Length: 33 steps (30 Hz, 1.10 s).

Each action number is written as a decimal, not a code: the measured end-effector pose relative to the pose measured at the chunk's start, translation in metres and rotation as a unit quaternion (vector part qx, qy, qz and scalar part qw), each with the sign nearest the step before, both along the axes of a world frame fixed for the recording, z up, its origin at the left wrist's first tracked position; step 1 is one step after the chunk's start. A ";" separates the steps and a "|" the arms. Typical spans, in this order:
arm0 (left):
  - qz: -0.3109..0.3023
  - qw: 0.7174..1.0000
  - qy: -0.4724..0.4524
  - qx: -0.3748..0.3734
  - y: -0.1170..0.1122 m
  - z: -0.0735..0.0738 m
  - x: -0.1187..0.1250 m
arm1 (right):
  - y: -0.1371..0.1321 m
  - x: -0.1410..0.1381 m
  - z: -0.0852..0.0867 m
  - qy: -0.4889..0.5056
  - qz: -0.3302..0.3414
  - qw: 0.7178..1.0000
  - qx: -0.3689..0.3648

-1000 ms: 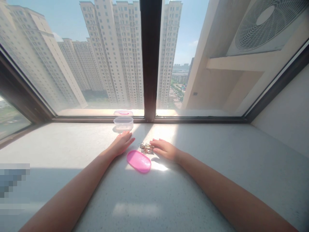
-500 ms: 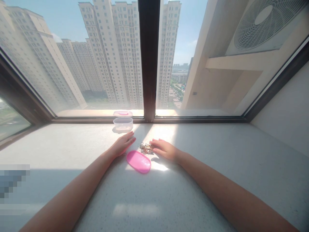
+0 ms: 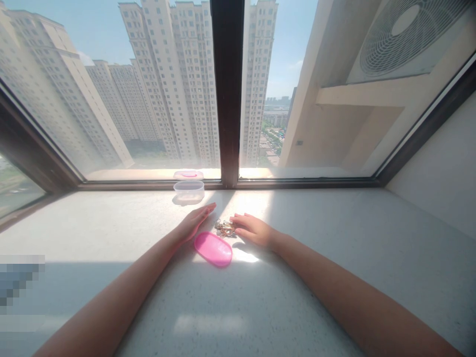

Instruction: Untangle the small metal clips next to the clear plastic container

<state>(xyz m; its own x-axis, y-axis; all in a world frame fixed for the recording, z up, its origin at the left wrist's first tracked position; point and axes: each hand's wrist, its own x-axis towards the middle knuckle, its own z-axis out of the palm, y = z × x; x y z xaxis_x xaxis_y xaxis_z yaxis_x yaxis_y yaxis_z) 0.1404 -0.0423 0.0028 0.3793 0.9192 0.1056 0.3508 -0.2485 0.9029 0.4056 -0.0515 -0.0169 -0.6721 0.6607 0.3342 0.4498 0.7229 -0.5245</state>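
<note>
A small heap of metal clips [image 3: 225, 228], gold and silver in colour, lies on the white speckled sill between my hands. My right hand [image 3: 255, 231] rests at the heap's right side, fingers stretched out and their tips touching or nearly touching it. My left hand [image 3: 194, 223] is held edge-on to the left of the heap, fingers straight, with nothing seen in it. Just below the left hand and the clips lies a pink oval lid [image 3: 213, 249], flat on the sill. The exact kind of clip is too small to tell.
Behind my left hand stands a clear oval plastic container [image 3: 189, 191] against the window frame [image 3: 156, 185]. The pink-and-white shape above it appears to be its reflection in the glass. A dark upright post [image 3: 229, 99] divides the window. A white wall [image 3: 439, 168] bounds the right side.
My left hand has shifted slightly right and turned more onto its edge. The right hand, the clips and the pink lid stay in place.
</note>
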 end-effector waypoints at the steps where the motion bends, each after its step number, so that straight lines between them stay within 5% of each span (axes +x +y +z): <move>1: -0.007 1.000 -0.001 -0.002 -0.001 0.000 0.001 | 0.000 0.000 0.000 -0.001 0.000 1.000 0.002; 17: -0.092 0.986 -0.129 -0.057 -0.003 -0.008 0.005 | -0.005 0.000 0.004 -0.004 -0.002 1.000 -0.008; 28: -0.117 0.987 -0.104 -0.048 -0.006 -0.013 0.008 | -0.013 0.000 0.013 0.034 -0.021 0.998 -0.055; 33: -0.133 0.985 -0.104 -0.044 -0.009 -0.013 0.010 | -0.015 0.000 0.016 0.070 0.026 0.993 -0.088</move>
